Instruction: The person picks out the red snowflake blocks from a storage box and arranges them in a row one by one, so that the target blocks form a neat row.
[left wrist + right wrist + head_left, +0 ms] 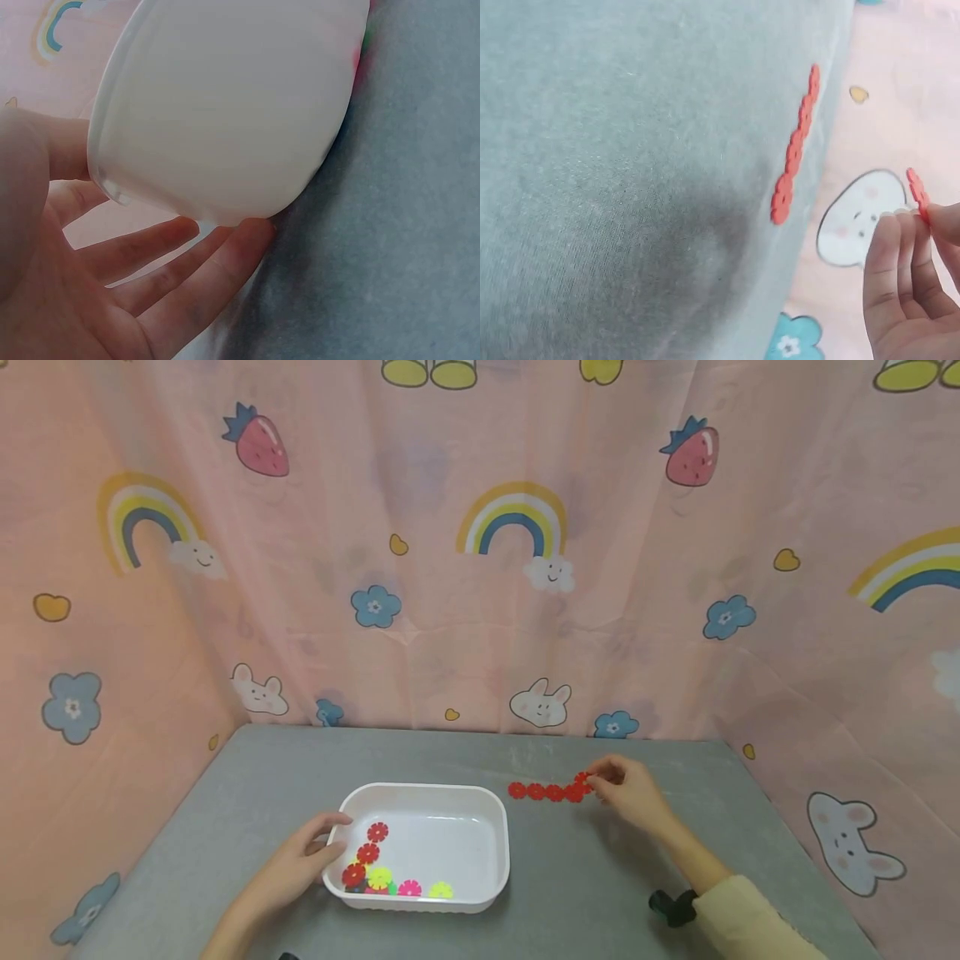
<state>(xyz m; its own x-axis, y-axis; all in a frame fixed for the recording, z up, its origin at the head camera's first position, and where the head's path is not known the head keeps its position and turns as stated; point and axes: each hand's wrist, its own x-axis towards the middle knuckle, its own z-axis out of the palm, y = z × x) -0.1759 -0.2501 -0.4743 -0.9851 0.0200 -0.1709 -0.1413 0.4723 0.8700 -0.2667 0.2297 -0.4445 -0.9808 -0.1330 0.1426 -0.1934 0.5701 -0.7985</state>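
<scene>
My left hand holds the left end of a white plastic tray, its fingertips against the outer wall in the left wrist view. Inside, red, yellow and pink notched plastic discs gather toward the near left, among them a red disc and a yellow disc. My right hand pinches a red notched disc between thumb and fingers, raised above the table. Below it lies a row of several red discs, also seen as a red line in the right wrist view.
A grey table carries everything. Pink patterned cloth hangs behind it and on both sides. A small black object shows by the right sleeve.
</scene>
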